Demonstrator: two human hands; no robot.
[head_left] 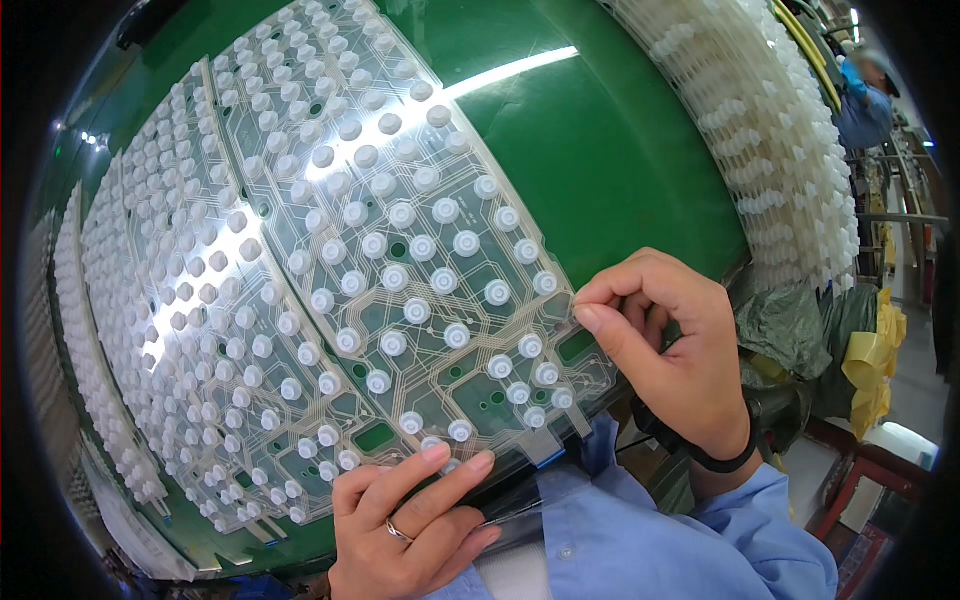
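A clear keyboard membrane sheet [425, 345] with fine printed traces and many whitish rubber domes lies on a green work surface. My right hand [680, 350] is at its right edge, thumb and forefinger pinched together on the margin. My left hand [410, 520], wearing a ring, is by the near edge. Its fingers are stretched and a little apart, with two fingertips touching the sheet's border next to the lowest domes. What lies beneath the left fingers is hidden.
More dome sheets [215, 290] lie side by side to the left. A tall stack of white domed sheets [770, 140] stands at the right. Beyond it are dark green plastic bags [785, 330], a yellow wrapping [872, 365] and a person in blue [865, 110] farther off.
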